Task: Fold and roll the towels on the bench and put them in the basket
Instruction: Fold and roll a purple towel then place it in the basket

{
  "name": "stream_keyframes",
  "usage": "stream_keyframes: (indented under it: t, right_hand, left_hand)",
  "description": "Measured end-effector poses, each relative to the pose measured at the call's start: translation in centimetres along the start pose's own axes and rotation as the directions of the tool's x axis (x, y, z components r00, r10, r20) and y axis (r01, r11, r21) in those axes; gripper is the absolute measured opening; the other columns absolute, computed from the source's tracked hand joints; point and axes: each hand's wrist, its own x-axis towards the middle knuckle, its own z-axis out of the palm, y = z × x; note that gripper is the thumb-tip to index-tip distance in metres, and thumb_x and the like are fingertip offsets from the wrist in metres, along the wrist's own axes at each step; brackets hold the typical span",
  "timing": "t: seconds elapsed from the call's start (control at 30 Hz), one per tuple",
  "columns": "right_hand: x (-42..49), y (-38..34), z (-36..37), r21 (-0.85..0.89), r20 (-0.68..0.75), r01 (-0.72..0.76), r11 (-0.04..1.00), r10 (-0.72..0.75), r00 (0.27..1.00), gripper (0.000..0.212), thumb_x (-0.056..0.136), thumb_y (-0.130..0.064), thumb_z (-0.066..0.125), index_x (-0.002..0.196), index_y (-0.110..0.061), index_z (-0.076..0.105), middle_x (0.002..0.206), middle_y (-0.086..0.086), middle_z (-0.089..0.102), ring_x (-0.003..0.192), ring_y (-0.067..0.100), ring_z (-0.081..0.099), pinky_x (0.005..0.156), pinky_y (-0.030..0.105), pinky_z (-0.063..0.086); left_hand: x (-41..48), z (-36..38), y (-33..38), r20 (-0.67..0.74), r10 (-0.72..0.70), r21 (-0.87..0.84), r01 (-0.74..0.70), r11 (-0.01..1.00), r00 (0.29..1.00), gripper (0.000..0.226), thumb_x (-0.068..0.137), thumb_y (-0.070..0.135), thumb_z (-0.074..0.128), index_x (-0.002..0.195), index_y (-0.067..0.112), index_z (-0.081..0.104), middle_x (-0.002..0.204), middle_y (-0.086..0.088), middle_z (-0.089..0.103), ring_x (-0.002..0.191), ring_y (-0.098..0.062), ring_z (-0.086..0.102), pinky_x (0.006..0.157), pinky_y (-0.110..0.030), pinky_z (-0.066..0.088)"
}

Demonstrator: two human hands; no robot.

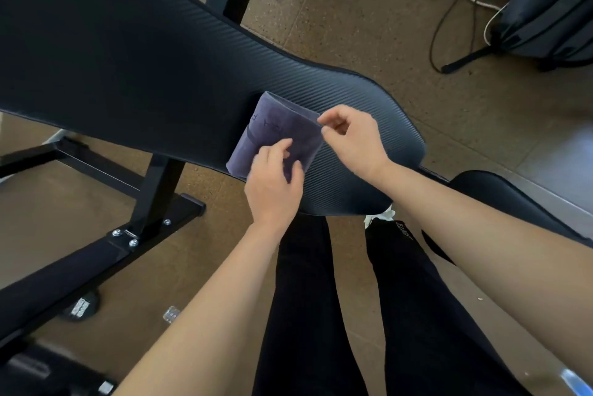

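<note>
Towel (pixel 278 127) on bench (pixel 128 58) — left hand (pixel 272 185), right hand (pixel 354 139) gripping.

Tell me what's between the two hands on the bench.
Head view: only the folded purple towel fills the gap; left hand and right hand both hold it.

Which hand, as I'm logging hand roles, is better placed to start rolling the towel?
Likely the right hand: it pinches the far right corner of the folded towel, while the left hand holds its near end down on the bench.
</note>
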Motion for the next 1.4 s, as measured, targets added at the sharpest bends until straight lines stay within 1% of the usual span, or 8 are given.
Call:
stream_keyframes:
  t: [0.1, 0.23, 0.53, 0.6, 0.7, 0.87, 1.17, 1.4]
  right_hand:
    - [-0.2, -0.9, 1.0, -0.017, 0.175, 0.026, 1.000, -0.022, 0.984, 0.014, 0.089, -0.008, 0.068, 0.098, -0.017, 0.075, 0.092, -0.007, 0.074, 0.084, 0.006, 0.069, 0.081, 0.021, 0.054]
    - [1.3, -3.1, 2.3, 0.158, 0.299, -0.303, 0.940, 0.247, 0.922, 0.025, 0.102, -0.024, 0.059, 0.105, -0.004, 0.074, 0.100, 0.012, 0.077, 0.093, 0.019, 0.073, 0.085, 0.035, 0.058]
    - [4.4, -4.7, 1.6, 0.112, 0.447, -0.573, 0.812, 0.474, 0.759, 0.070, 0.087, -0.077, 0.053, 0.113, -0.014, 0.068, 0.116, 0.006, 0.073, 0.102, 0.022, 0.071, 0.103, 0.049, 0.051]
    - [4.5, -4.8, 1.6, 0.130, 0.463, -0.584, 0.801, 0.471, 0.750, 0.074, 0.082, -0.073, 0.065, 0.130, -0.018, 0.059, 0.130, -0.002, 0.058, 0.109, 0.019, 0.064, 0.104, 0.048, 0.051]
    - [4.6, -4.2, 2.1, 0.017, 0.410, -0.471, 0.882, 0.424, 0.808, 0.042, 0.082, -0.047, 0.078, 0.106, -0.016, 0.063, 0.114, -0.001, 0.063, 0.106, 0.019, 0.063, 0.088, 0.036, 0.057]
    - [3.9, -2.0, 1.5, -0.133, 0.330, -0.175, 0.975, 0.210, 0.920, 0.024, 0.079, 0.000, 0.070, 0.099, -0.010, 0.062, 0.089, 0.007, 0.059, 0.076, 0.014, 0.055, 0.066, 0.031, 0.049]
    - [2.9, 1.6, 2.3, -0.348, 0.119, -0.038, 0.937, 0.085, 0.989, 0.040, 0.081, -0.019, 0.080, 0.111, -0.014, 0.054, 0.113, 0.004, 0.050, 0.096, 0.017, 0.053, 0.084, 0.029, 0.044]
    - [0.3, 4.7, 5.8, 0.287, -0.031, -0.497, 0.819, 0.526, 0.850, 0.034, 0.086, -0.030, 0.079, 0.095, -0.020, 0.047, 0.105, 0.011, 0.067, 0.095, 0.028, 0.071, 0.071, 0.052, 0.064]
  left_hand:
    - [0.5, -1.8, -1.2, -0.231, 0.066, 0.230, -0.012, 0.973, 0.971, 0.050, 0.081, 0.023, 0.076, 0.128, 0.013, 0.063, 0.119, -0.009, 0.062, 0.105, -0.027, 0.056, 0.087, -0.037, 0.045]
    - [2.2, -3.1, -3.8, -0.092, -0.096, 0.346, 0.122, 0.930, 0.991, 0.085, 0.073, 0.041, 0.085, 0.145, 0.018, 0.047, 0.131, -0.008, 0.057, 0.117, -0.029, 0.055, 0.093, -0.041, 0.044]
    - [1.9, -2.0, -5.2, 0.064, 0.078, 0.335, -0.095, 0.937, 0.995, 0.038, 0.077, 0.010, 0.080, 0.106, 0.015, 0.056, 0.098, -0.005, 0.059, 0.086, -0.028, 0.058, 0.070, -0.044, 0.049]
    - [0.8, -1.3, -5.3, 0.070, 0.235, 0.291, -0.245, 0.925, 0.970, 0.034, 0.079, -0.002, 0.071, 0.109, 0.011, 0.059, 0.096, -0.009, 0.058, 0.081, -0.029, 0.056, 0.065, -0.044, 0.046]
    - [-0.7, -0.7, -5.5, 0.081, 0.380, 0.300, -0.387, 0.872, 0.921, 0.030, 0.085, -0.002, 0.061, 0.112, 0.010, 0.062, 0.092, -0.010, 0.055, 0.078, -0.029, 0.052, 0.064, -0.038, 0.037]
    - [-1.8, 0.3, -6.8, 0.276, 0.384, 0.273, -0.455, 0.847, 0.881, 0.052, 0.086, -0.001, 0.063, 0.135, 0.017, 0.064, 0.104, -0.010, 0.056, 0.089, -0.028, 0.053, 0.072, -0.041, 0.044]
    - [-0.8, 1.1, -3.8, 0.068, 0.087, 0.065, -0.092, 0.994, 0.994, 0.051, 0.085, 0.036, 0.078, 0.127, 0.014, 0.059, 0.124, -0.009, 0.057, 0.107, -0.023, 0.058, 0.081, -0.037, 0.054]
    - [2.1, 3.0, -1.4, 0.240, -0.093, 0.128, 0.063, 0.990, 0.966, 0.070, 0.077, 0.047, 0.085, 0.132, 0.018, 0.053, 0.120, -0.003, 0.059, 0.107, -0.024, 0.063, 0.075, -0.037, 0.047]
